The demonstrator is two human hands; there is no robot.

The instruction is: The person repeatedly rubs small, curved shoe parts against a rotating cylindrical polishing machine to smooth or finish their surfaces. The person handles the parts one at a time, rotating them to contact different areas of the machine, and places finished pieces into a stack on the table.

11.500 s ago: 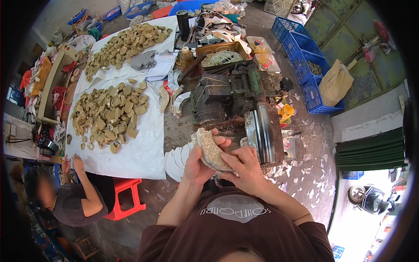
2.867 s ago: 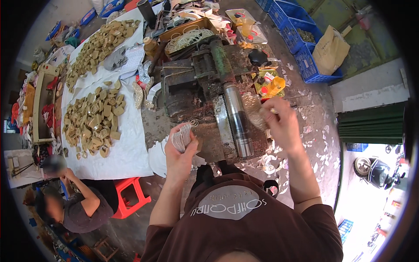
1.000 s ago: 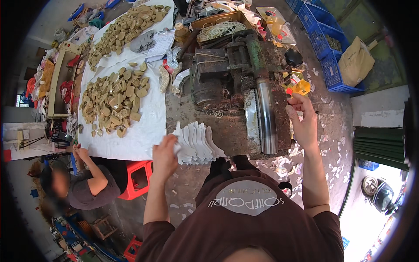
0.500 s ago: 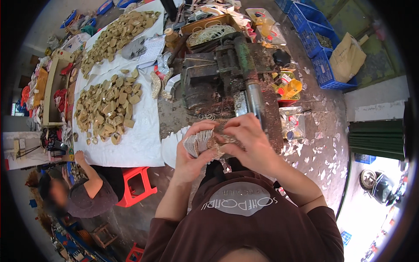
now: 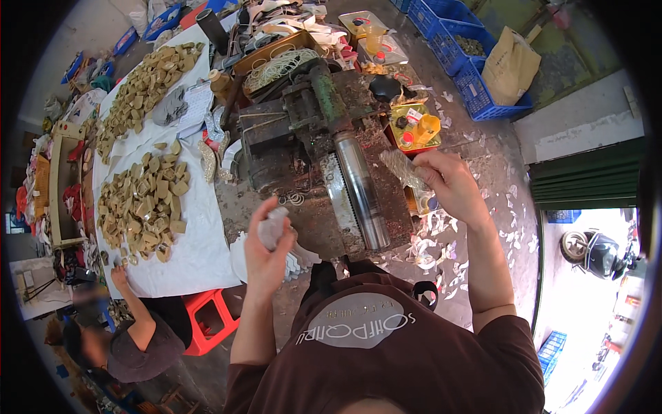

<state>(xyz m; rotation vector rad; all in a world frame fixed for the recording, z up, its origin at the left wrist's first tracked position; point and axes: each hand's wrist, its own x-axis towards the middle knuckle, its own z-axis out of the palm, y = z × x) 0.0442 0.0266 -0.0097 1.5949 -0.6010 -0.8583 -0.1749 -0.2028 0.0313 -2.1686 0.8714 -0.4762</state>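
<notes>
Drawing apart since last look: left hand grips whitish bundle, right hand pinches glittery strip beside steel roller; work now split.

Steel roller between left hand and right hand, open gap beside left hand

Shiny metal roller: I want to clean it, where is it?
The roller is on the machine, right of the head view's centre, between left hand and right hand.
</notes>
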